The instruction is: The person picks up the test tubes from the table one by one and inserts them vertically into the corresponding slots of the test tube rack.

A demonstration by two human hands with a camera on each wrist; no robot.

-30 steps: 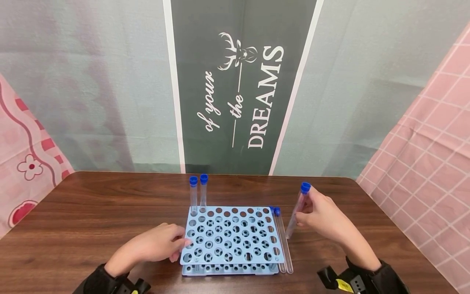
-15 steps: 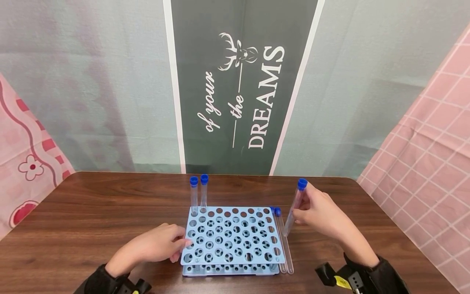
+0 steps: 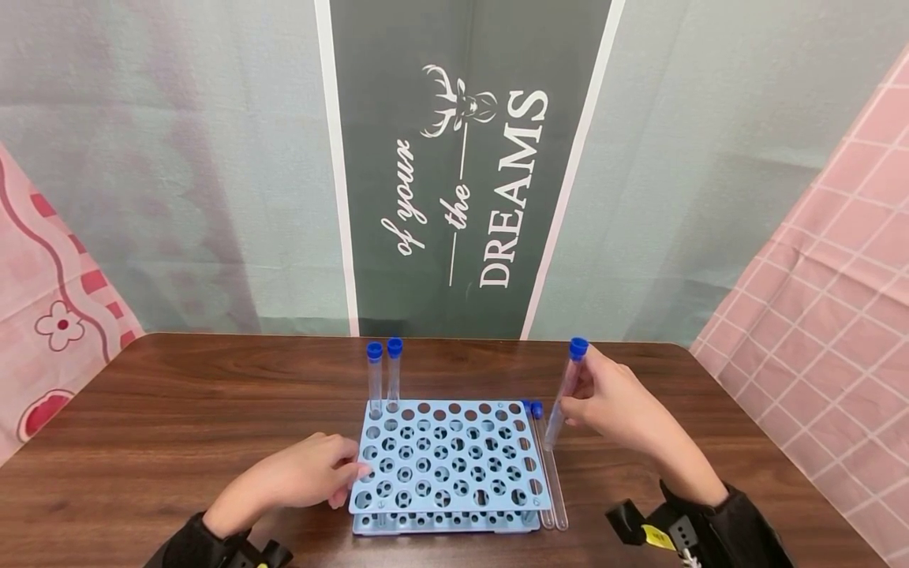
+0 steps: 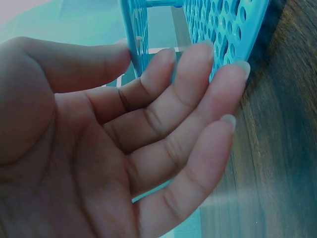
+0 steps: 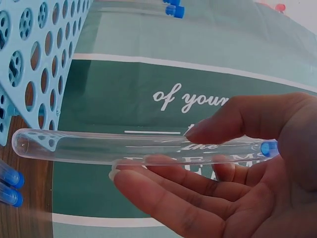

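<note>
My right hand [image 3: 616, 405] pinches a clear test tube [image 3: 563, 400] with a blue cap between thumb and fingers. The tube leans slightly, cap up, just right of the light blue test tube rack [image 3: 449, 461]; its rounded bottom end shows in the right wrist view [image 5: 29, 144]. My left hand [image 3: 312, 473] holds the rack's left edge, its thumb [image 4: 116, 59] on the top plate and its fingers curved at the side between the plates. Two capped tubes [image 3: 375, 379] stand upright in the rack's back left holes.
Two more blue-capped tubes [image 3: 556, 489] lie on the brown wooden table [image 3: 142, 442] along the rack's right side. Behind the table hangs a green and grey printed cloth [image 3: 454, 173]; pink cloth [image 3: 831, 300] flanks it.
My right hand has moved left with its test tube, a little nearer the rack, and the tube has drifted slightly upward in view. The left hand and rack have stayed put.
</note>
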